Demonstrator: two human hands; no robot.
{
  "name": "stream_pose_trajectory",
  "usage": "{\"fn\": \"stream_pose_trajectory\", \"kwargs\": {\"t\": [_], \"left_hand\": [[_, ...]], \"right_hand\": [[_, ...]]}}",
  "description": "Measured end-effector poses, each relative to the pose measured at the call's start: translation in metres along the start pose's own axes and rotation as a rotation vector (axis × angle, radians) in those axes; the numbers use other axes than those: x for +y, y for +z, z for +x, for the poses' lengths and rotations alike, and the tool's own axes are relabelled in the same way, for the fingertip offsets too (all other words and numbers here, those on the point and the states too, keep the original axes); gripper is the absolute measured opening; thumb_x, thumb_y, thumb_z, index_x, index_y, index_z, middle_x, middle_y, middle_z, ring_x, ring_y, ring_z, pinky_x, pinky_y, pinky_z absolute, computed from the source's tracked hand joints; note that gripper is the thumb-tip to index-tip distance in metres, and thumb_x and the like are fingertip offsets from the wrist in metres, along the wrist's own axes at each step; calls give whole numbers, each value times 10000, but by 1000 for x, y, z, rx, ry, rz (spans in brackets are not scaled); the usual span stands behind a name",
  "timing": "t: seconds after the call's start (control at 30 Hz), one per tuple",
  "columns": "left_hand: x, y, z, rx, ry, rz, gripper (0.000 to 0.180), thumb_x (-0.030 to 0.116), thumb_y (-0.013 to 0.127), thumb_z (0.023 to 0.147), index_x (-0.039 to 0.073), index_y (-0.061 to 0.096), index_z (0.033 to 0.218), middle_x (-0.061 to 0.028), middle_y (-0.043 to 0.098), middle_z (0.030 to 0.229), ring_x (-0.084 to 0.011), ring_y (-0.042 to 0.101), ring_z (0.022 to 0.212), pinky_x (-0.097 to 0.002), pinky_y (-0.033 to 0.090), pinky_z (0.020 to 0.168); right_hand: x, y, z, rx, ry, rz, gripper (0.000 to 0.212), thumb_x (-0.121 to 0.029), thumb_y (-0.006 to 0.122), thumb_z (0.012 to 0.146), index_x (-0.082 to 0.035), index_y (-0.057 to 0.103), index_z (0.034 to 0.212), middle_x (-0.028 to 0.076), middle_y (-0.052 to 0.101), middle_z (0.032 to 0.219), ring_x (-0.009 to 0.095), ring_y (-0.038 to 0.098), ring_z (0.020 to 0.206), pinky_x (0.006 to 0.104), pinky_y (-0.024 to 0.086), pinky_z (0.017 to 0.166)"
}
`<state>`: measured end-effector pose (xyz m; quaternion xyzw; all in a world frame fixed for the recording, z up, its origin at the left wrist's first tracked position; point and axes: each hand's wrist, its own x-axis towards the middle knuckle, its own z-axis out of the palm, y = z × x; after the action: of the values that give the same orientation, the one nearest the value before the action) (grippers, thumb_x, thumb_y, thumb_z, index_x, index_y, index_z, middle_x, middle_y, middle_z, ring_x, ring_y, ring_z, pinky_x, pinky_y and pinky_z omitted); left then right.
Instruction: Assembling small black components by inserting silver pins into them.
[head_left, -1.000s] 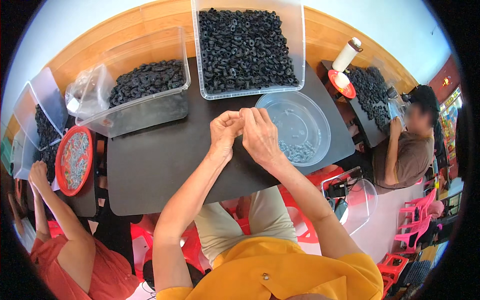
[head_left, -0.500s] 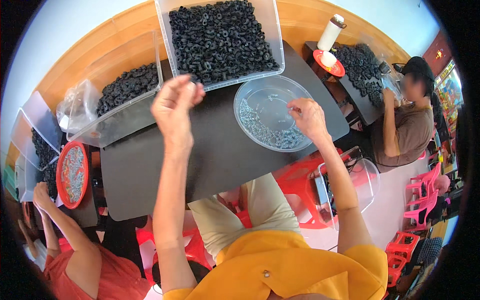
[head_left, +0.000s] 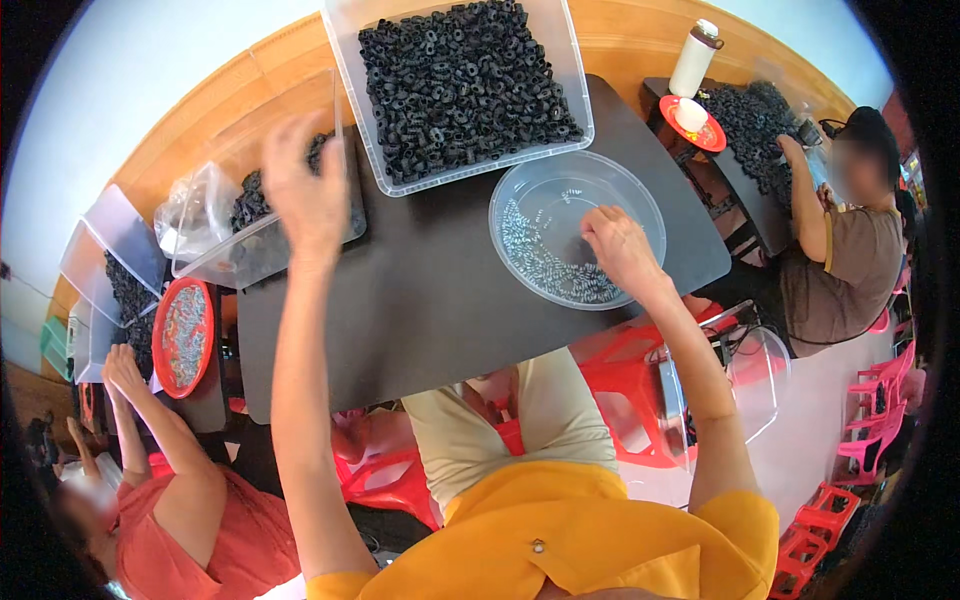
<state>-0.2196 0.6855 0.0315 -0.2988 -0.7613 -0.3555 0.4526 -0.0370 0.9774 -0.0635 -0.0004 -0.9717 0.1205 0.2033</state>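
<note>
Fingers of the right hand point(head_left: 618, 245) pinch among small metal springs in the clear round plastic bowl point(head_left: 640, 195); left hand point(head_left: 305, 190), grip unclear, hovers over the black-ring bin point(head_left: 262, 250). A careless nudge might tip springs across the dark desk point(head_left: 420, 300).

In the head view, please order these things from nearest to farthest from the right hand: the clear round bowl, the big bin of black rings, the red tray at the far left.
1. Clear round bowl: right hand reaches into it.
2. Big bin of black rings: beyond the bowl.
3. Red tray: far left side.

The left hand point(head_left: 305, 190) hovered blurred above a clear plastic bin of black rings point(head_left: 262, 222); the right hand point(head_left: 618, 245) reached into a round clear plastic bowl point(head_left: 640, 195) of small metal springs point(head_left: 540, 262).
</note>
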Motion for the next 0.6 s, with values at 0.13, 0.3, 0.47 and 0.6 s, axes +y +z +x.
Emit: {"fn": "stream_pose_trajectory", "kwargs": {"t": [0.13, 0.3, 0.47, 0.6], "left_hand": [[43, 59, -20, -349, 29, -192, 115, 18, 610, 731, 28, 644, 840, -118, 621, 795, -247, 599, 744, -309, 466, 675], [45, 116, -37, -481, 2, -129, 147, 15, 620, 693, -1, 634, 838, -150, 580, 812, -313, 578, 823, -385, 461, 739], [46, 132, -39, -550, 25, 46, 125, -10, 622, 646, -10, 592, 767, -179, 552, 850, -344, 543, 850, -432, 466, 714], [47, 128, -39, -522, 16, -11, 166, -12, 628, 665, 25, 577, 819, -145, 569, 809, -303, 565, 801, -381, 467, 717]], "right_hand": [[5, -3, -4, 20, 79, 86, 86, -24, 524, 779, -7, 472, 846, 174, 570, 820, 349, 533, 801, 422, 428, 691], [4, -14, -5, 72, 73, 160, 106, -12, 526, 781, -7, 478, 875, 173, 564, 828, 351, 530, 795, 426, 425, 690], [7, -20, -8, 100, 65, 245, 126, 13, 529, 771, -9, 521, 895, 162, 562, 835, 347, 532, 798, 421, 430, 694], [6, -20, -7, 149, 96, 351, 95, 18, 540, 765, 3, 569, 854, 155, 567, 805, 330, 547, 764, 390, 441, 672]]}}
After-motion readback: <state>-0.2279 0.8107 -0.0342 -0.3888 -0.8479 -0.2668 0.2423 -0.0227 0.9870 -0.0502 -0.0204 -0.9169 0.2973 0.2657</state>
